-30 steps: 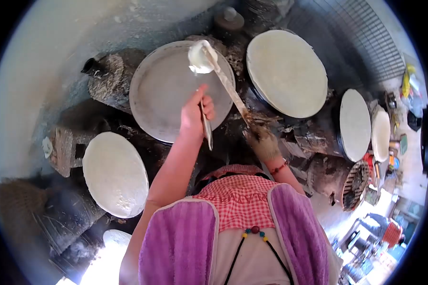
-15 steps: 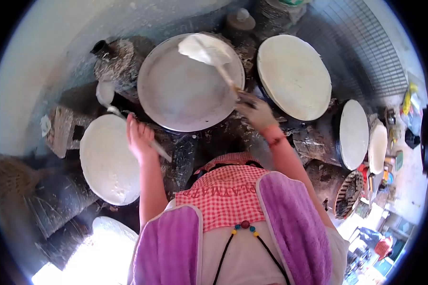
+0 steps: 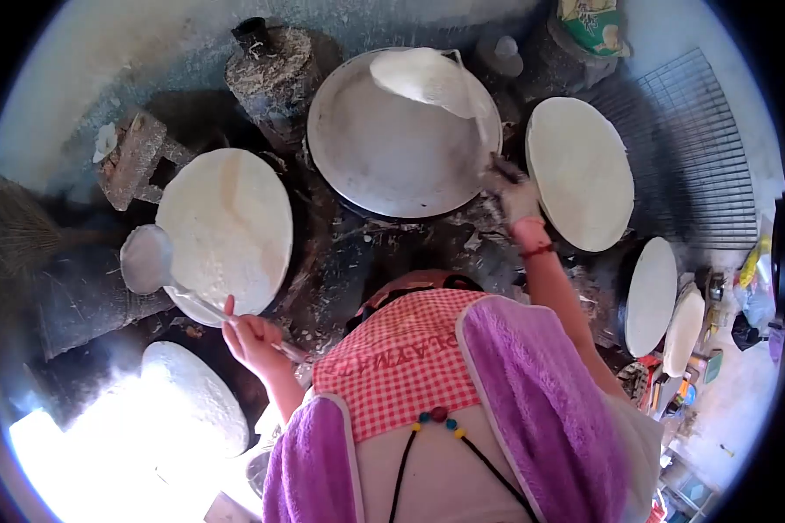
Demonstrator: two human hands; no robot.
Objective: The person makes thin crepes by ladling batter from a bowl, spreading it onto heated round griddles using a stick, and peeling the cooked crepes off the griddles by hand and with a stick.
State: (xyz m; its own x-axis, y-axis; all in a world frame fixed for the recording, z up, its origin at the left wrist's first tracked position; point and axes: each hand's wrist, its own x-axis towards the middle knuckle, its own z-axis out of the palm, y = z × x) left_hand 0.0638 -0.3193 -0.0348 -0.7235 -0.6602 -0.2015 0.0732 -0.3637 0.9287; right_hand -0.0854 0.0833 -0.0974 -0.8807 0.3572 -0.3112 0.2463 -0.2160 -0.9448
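My left hand [image 3: 255, 343] is closed round the handle of a ladle [image 3: 146, 260], whose round bowl hangs over the left edge of a batter-covered griddle [image 3: 227, 227]. At the centre back, a large grey griddle [image 3: 392, 166] has pale batter [image 3: 423, 77] spread over its upper part. My right hand [image 3: 510, 193] grips a wooden spreader [image 3: 482, 126] by its lower end, at the right rim of this griddle. The far end of the spreader lies at the batter. My right fingers are dark and slightly blurred.
Batter-covered griddles stand at the right [image 3: 580, 174], farther right [image 3: 651, 298] and at the lower left [image 3: 194, 397] in glare. A crusted stove with a pipe [image 3: 272, 74] is at the back left. A wire grid [image 3: 693, 157] leans on the right wall.
My left hand has swung left and down from the central griddle with the ladle. The small white mass there is now a wider patch of batter, under the spreader. The view has turned.
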